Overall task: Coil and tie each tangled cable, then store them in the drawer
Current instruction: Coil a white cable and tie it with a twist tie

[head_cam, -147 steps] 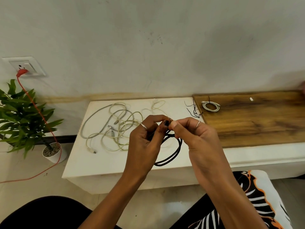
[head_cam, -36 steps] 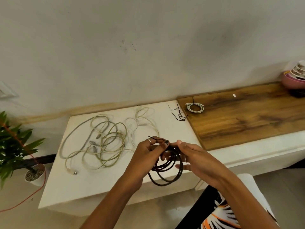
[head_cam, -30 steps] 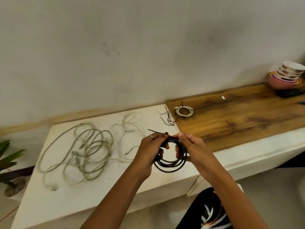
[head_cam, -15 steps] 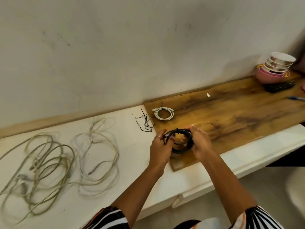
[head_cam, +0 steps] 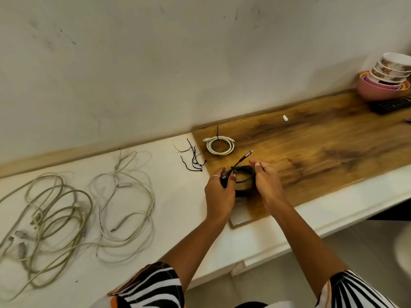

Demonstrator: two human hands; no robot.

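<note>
The black cable (head_cam: 243, 177), wound into a small coil, sat low over the near left corner of the wooden board (head_cam: 311, 152), held between both hands. The left hand (head_cam: 219, 190) pinched the coil's left side with thumb and fingers curled round the strands, and the right hand (head_cam: 265, 182) gripped the right side the same way. One plug end (head_cam: 244, 157) stuck out upward and back from the coil, loose and pointing toward the wall.

Whether a tie was already cinched round the coil could not be told; the hands hid that part. If it was not secured, the springy loops would likely pop open as soon as either hand let go, and the free end could drag the outer turn loose. The spare black ties (head_cam: 192, 160) lay on the white surface (head_cam: 178, 218) just left of the board, so reaching for one meant trusting the coil to a single hand, the likeliest moment for it to slip.

A tied white coil (head_cam: 220, 145) rested on the board behind. The tangled pale cables (head_cam: 73, 214) lay spread far to the left, not yet sorted. No drawer showed in view.
</note>
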